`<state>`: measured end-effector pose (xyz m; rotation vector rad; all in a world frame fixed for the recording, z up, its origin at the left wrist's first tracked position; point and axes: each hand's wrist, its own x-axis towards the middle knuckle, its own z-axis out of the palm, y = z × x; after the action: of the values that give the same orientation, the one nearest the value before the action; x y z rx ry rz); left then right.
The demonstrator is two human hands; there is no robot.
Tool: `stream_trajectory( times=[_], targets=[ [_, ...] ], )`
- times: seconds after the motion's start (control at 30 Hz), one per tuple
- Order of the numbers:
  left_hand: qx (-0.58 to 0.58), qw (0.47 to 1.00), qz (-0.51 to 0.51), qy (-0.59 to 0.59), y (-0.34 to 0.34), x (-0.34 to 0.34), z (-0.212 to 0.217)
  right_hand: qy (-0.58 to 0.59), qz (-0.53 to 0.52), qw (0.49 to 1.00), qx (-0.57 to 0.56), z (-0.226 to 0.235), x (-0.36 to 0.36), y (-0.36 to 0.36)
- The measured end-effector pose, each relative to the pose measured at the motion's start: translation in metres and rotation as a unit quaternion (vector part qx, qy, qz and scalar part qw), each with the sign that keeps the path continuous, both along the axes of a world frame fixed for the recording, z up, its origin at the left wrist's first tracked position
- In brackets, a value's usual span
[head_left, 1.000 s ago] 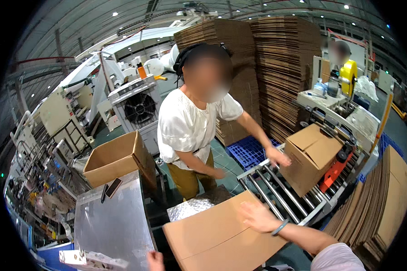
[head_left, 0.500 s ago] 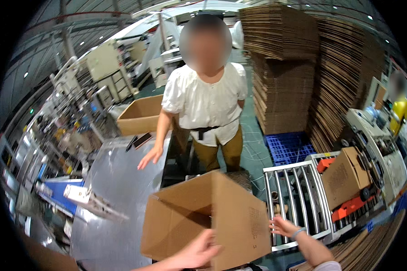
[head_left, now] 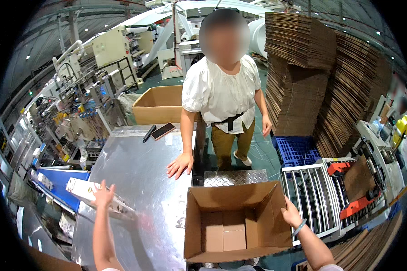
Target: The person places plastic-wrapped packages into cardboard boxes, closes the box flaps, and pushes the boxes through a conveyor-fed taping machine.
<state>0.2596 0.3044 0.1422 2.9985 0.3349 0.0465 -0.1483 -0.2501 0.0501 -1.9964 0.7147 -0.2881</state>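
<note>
An open-topped brown cardboard box sits in front of me at the table's right edge, its inside bare down to the bottom flaps. My right hand, with a band on its wrist, grips the box's right wall near the top. Over on the left, my left hand is open with fingers spread at a long white pack. Whether the fingers touch the pack I cannot tell. The pack lies on the metal table beside a blue chute.
Across the table a co-worker in a white top rests one hand on the metal. A phone and a black marker-like object lie there. At right are a roller conveyor, a taping machine and tall cardboard stacks.
My left hand has left the box and moved left to the white pack. The box has turned its opening toward me and shifted right. A carton has moved along the conveyor into the machine.
</note>
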Motion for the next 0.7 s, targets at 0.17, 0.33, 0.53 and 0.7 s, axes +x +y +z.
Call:
stream_trajectory(
  times=[0.17,0.33,0.53,0.7],
  targets=[
    [-0.018,0.998,-0.015,-0.051,0.060,0.061,-0.069,0.028,0.015,0.989,-0.146,-0.024,0.006,-0.002],
    [-0.077,0.982,-0.134,-0.112,0.022,-0.038,-0.050,0.077,-0.049,0.984,-0.152,-0.002,0.001,0.010],
    [-0.017,0.965,-0.252,0.066,0.028,-0.186,-0.001,0.034,0.000,0.991,-0.127,0.004,0.013,0.017],
    [0.007,0.966,-0.257,0.011,-0.042,-0.130,-0.035,0.080,0.029,0.992,-0.092,-0.021,0.022,0.009]
  ],
)
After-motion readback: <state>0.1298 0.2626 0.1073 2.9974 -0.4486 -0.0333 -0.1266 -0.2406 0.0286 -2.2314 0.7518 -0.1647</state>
